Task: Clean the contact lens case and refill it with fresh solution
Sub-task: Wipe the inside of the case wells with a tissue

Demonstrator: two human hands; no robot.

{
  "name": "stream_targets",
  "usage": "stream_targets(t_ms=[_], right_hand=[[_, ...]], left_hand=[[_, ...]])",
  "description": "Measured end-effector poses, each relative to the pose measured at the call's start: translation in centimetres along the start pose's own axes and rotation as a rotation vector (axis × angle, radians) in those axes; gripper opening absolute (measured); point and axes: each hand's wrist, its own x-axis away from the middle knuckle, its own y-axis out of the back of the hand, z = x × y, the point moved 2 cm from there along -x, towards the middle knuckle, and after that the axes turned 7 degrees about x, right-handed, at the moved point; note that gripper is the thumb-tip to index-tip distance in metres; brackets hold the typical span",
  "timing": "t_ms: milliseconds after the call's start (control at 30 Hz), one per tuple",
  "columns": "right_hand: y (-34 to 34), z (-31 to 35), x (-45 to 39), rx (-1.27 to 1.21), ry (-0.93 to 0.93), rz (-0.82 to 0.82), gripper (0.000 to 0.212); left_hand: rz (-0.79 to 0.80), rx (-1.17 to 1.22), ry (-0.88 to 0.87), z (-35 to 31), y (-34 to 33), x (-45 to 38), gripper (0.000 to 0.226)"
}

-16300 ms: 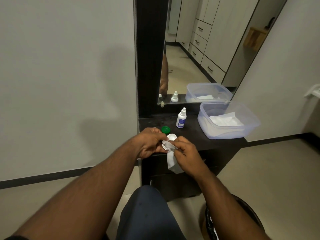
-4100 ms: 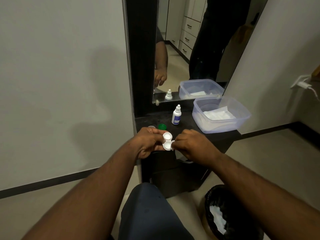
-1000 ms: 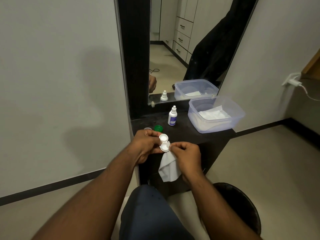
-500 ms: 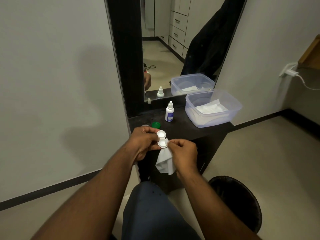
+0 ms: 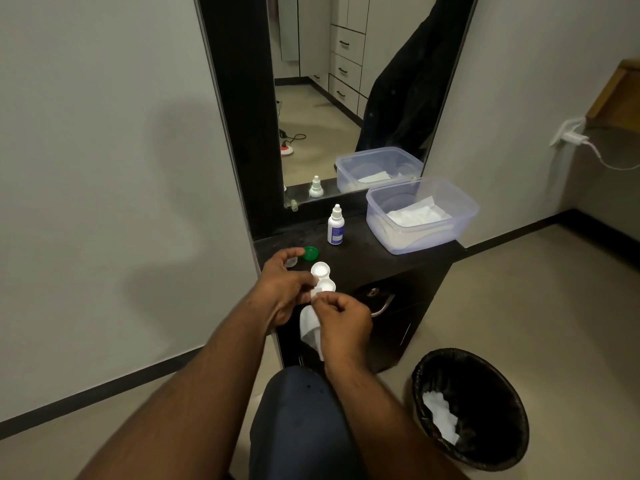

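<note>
Holding the white lens case [image 5: 322, 279] just past the near edge of the dark cabinet top [image 5: 363, 251], the left hand [image 5: 284, 289] curls its fingers round the case's left side. The right hand [image 5: 343, 320] pinches a white tissue [image 5: 309, 327] against the nearer well. A green cap [image 5: 310, 253] lies just beyond; the solution bottle [image 5: 335, 226] stands farther back, the clear tub [image 5: 420, 216] fills the right end, and the bin [image 5: 469, 407] sits on the floor near right.
</note>
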Motion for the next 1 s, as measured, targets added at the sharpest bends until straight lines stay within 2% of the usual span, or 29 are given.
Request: stream_targets(t_ms=[167,233,300,400,567,667,833,900,1000], right_hand=[[0.1,0.2,0.8,-0.51,-0.27,0.023,0.01],[1.8,0.3,0.3,-0.597,-0.282,0.009,0.009],[3.9,0.9,-1.1,-0.557,-0.207,-0.007,0.01],[6.4,3.4,-3.7,-0.218,0.061,0.068,0.012],[5.8,7.3,-7.3,0.602,0.626,0.425,0.017],[4.1,8.1,-8.4,0.949,0.945,0.584,0.02],[2.4,9.3,-8.7,1.234,1.103,0.799,0.02],[1.9,9.8,-8.6,1.307,1.156,0.884,0.018],[1.3,10.6,-8.5,1.424,1.203,0.988,0.018]], left_hand=[[0.024,0.075,0.026,0.1,0.2,-0.1,0.046],[0.025,0.068,0.019,0.2,0.2,0.0,0.038],[0.049,0.065,0.005,0.2,0.2,0.1,0.027],[0.114,0.027,0.01,0.1,0.1,0.3,0.02],[0.152,-0.019,-0.007,0.1,0.1,0.4,0.022],[0.152,0.002,-0.009,0.1,0.2,0.5,0.024],[0.144,-0.049,-0.013,0.2,0.4,-0.3,0.078],[0.143,-0.064,-0.032,0.2,0.5,-0.5,0.086],[0.14,-0.111,-0.037,0.1,0.4,-0.3,0.083]])
